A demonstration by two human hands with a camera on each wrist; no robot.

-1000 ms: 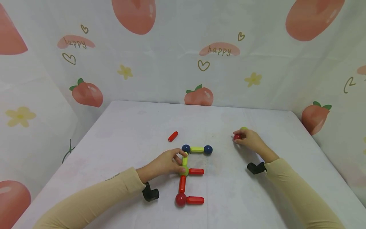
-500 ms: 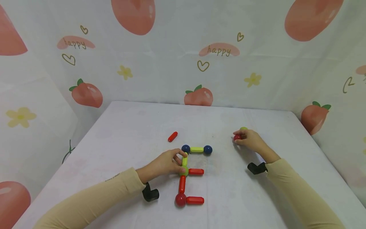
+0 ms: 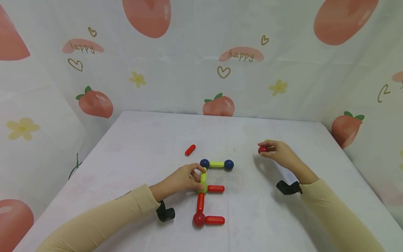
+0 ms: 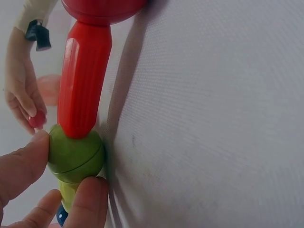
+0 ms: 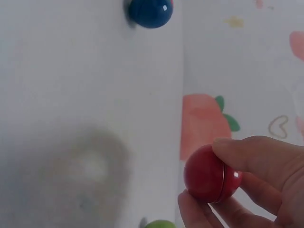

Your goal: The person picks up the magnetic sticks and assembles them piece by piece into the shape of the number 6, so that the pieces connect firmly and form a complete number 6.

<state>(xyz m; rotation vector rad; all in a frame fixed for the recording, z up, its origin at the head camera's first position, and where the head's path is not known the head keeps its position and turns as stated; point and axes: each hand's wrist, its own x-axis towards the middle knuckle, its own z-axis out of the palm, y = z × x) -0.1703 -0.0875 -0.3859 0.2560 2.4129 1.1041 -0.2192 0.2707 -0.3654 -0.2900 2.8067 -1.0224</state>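
Note:
My left hand [image 3: 182, 179] holds a figure of magnetic rods and balls, with fingertips on its green ball [image 4: 76, 152] and by the yellow rod [image 3: 203, 175] above it. From that ball run one red rod [image 3: 216, 189] to the right and another red rod [image 4: 84, 80] down to a red ball [image 3: 199, 219]. A further red rod [image 3: 215, 220] extends right from there. At the top, a yellow rod [image 3: 217, 164] joins two blue balls [image 3: 204, 163]. My right hand [image 3: 281, 154] pinches a loose red ball [image 5: 205, 175] between thumb and fingers, raised above the table.
A loose red rod [image 3: 190, 150] lies behind the figure. Another green ball [image 5: 160, 224] sits on the white table [image 3: 151, 133], mostly hidden behind my right hand in the head view. A fruit-print cloth [image 3: 176, 70] hangs at the back.
My right hand has risen slightly with the red ball, its wrist shifting right and its shadow spreading away below. The left hand and the figure have stayed put.

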